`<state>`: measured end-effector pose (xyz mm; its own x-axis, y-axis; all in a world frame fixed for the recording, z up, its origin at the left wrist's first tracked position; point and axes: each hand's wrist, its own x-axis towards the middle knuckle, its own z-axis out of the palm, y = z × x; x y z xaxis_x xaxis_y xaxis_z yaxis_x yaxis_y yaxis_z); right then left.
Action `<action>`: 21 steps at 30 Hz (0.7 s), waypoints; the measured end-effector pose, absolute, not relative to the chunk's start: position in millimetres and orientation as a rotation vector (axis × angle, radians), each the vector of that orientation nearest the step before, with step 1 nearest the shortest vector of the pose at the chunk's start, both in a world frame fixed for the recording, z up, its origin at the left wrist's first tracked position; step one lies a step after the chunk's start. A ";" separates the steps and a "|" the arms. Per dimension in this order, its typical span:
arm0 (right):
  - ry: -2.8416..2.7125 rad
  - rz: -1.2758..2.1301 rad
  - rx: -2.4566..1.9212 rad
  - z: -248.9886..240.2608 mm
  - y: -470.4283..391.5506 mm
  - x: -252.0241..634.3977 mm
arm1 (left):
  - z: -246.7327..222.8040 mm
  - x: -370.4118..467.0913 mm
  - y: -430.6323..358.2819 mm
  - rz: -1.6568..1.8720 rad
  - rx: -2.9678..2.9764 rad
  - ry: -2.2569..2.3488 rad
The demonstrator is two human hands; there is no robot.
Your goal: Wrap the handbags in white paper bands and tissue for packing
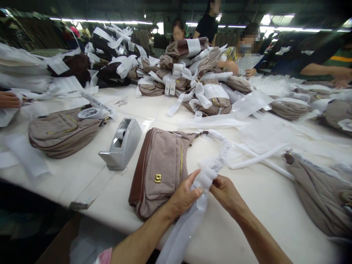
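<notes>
A taupe ribbed bag (162,172) with brown trim, a yellow zipper and a gold emblem lies in front of me. Its strap, covered in white wrapping (221,148), curves out to the right. My left hand (185,192) pinches the white wrapping between thumb and fingers, beside the bag's right edge. On the other side of the same wrapping, my right hand (224,190) grips it with closed fingers. A long loose length of the white material (184,234) hangs down over the table's front edge between my forearms.
A grey tape dispenser (125,146) stands left of the bag. Another taupe bag (64,130) lies farther left, and one (319,190) at the right. Wrapped bags (192,77) are piled behind. People stand across the white table (110,190); a person's hand (9,99) shows far left.
</notes>
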<state>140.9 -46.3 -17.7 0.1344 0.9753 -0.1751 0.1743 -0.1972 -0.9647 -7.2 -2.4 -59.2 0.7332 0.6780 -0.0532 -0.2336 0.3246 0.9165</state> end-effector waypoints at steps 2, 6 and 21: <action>-1.042 1.300 -1.492 -15.6 -53.1 136.0 | -61.3 -6.8 -3.6 0.647 1.068 0.485; -0.819 1.451 -1.332 -12.6 -68.9 127.9 | -59.3 -6.9 -7.1 0.634 1.148 0.554; -0.550 1.209 -1.270 -40.3 -65.2 105.4 | -23.0 -11.5 -10.1 0.514 1.838 0.664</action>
